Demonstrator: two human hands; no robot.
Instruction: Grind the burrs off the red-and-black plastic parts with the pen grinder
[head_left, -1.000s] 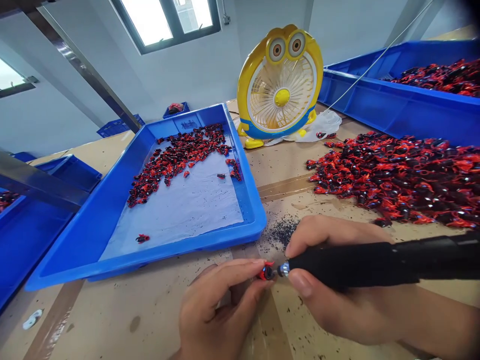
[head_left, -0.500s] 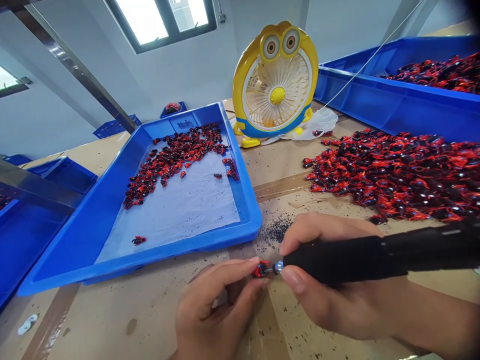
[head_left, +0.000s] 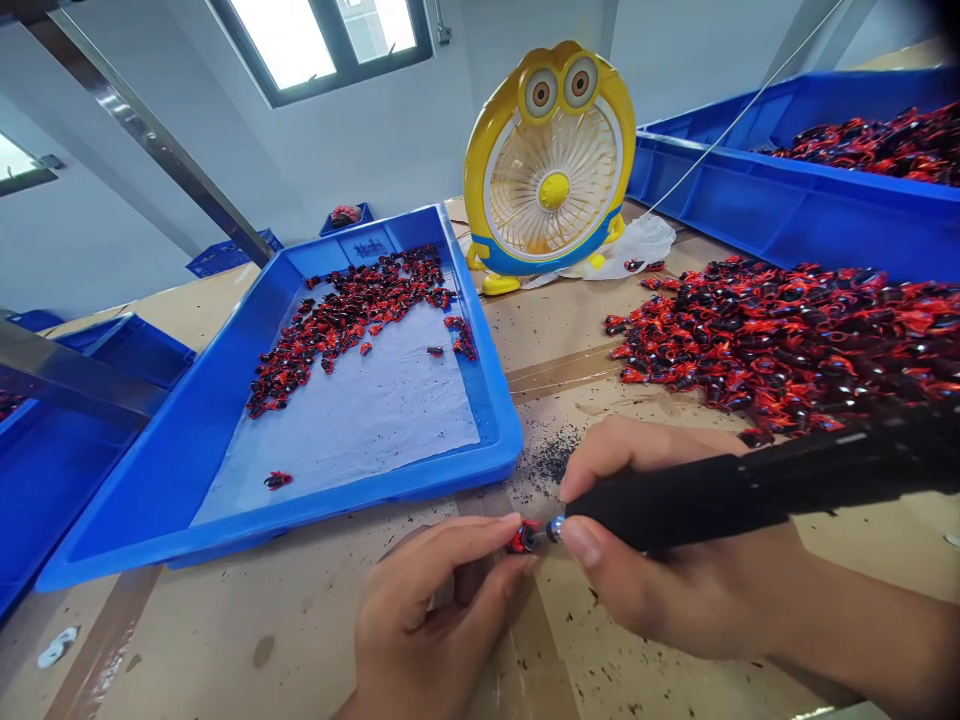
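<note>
Between its thumb and fingertips, my left hand (head_left: 442, 610) pinches a small red and black part (head_left: 523, 538). My right hand (head_left: 667, 570) is wrapped round a thick black pen-like tool (head_left: 660, 505), held slanting up to the right. The tool's thin metal tip meets the part; whether it is inside cannot be made out. Black crumbs (head_left: 555, 458) lie on the table just beyond my hands. Up and left stands a blue tray (head_left: 495, 440) lined with white sheet, holding many red and black parts (head_left: 352, 310).
A large pile of red and black parts (head_left: 810, 340) lies at the right, before a blue bin (head_left: 787, 205). A yellow fan (head_left: 553, 190) stands behind the tray. Another blue bin (head_left: 127, 350) is at the far left. A metal post (head_left: 161, 145) slants across the upper left.
The tool's rear end has tilted upward a little, and my right hand has shifted slightly with it. My left hand and the part are nearly unmoved.
</note>
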